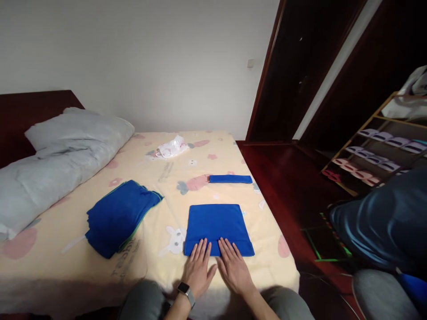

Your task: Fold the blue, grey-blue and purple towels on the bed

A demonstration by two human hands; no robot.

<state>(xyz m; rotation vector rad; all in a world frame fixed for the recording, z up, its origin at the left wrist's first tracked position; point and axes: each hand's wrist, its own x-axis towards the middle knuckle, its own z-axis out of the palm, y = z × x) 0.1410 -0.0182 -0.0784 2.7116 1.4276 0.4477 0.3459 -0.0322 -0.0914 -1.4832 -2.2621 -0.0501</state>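
A flat blue cloth (215,222) lies in front of me on the bed, its near edge folded over into a strip. My left hand (199,266), with a watch on the wrist, rests palm down on the left part of that strip, fingers stretched out. On the strip's right part lies my right hand (235,266), also flat with its fingers extended. Beyond the cloth is a narrow folded blue cloth strip (231,179). Off to the left spreads a pile of blue cloths (116,218) with green edging.
The bed (160,249) has a patterned yellow sheet. A grey quilt (76,138) lies at the left, a white plastic bag (172,147) near the back. To the right, a shoe rack (362,142) holds several slippers; a person's dark sleeve or clothing (380,218) is closer.
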